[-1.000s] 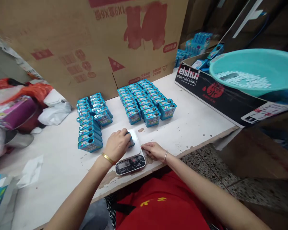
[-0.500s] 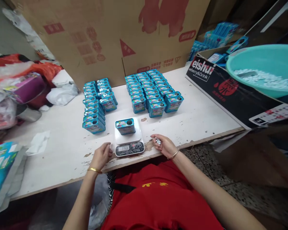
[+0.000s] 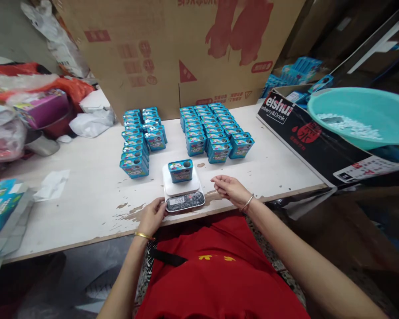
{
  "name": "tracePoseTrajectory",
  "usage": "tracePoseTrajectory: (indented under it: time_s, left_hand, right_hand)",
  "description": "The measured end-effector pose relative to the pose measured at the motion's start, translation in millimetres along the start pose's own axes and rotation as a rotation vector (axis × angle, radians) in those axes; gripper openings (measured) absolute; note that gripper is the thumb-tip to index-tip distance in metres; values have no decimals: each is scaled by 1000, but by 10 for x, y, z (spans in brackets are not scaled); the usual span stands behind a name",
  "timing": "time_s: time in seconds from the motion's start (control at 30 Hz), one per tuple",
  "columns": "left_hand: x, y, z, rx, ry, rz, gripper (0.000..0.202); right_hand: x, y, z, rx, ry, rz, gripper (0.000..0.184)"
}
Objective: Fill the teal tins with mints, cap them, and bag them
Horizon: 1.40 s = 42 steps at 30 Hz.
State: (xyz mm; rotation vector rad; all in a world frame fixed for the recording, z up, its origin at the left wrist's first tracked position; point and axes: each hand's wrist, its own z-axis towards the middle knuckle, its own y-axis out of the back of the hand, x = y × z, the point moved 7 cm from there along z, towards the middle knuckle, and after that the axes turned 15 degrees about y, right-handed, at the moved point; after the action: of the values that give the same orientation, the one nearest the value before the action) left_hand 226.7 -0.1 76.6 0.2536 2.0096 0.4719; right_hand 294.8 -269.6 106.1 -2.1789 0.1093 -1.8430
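Note:
A small blue tin (image 3: 181,172) with a round hole in its top stands upright on a white kitchen scale (image 3: 182,189), whose display is lit. My left hand (image 3: 152,216) is by the scale's front left corner, fingers loosely bent and apart from the thumb, holding nothing that I can see. To the right of the scale, my right hand (image 3: 231,188) hovers palm down over the table, fingers curled together. The white candies seen in its palm earlier are now hidden by the fingers.
Rows of blue tins (image 3: 216,133) stand behind the scale, with a second group (image 3: 134,150) to the left. A large cardboard box (image 3: 146,40) backs the table. At right, a turquoise basin (image 3: 359,97) with white candies rests on a black carton (image 3: 292,128). Flattened packaging (image 3: 6,217) lies left.
My right hand has turned from palm up, showing white candies, to palm down. My left hand has moved to the scale's corner. The digits on the scale's display have changed.

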Motion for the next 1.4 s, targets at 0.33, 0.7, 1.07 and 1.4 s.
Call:
tracePoseTrajectory:
  time_s: [0.33,0.7,1.07,1.4]
  left_hand:
    - [40,47,-29,-129,-2,-85,46]
    - [97,49,-8,-151,-23,-95,43]
    - [120,58,-14,-190,-71,-101,41]
    - [-115,299,-77,-308,-166,-93,37]
  right_hand:
    - [926,-965,624,400,276,-681,15]
    - [948,-1284,799,611,324,-1353,16]
    - [985,-1394,827,679,319,-1472,6]
    - [1082,-592,517,405,503,-1022,22]
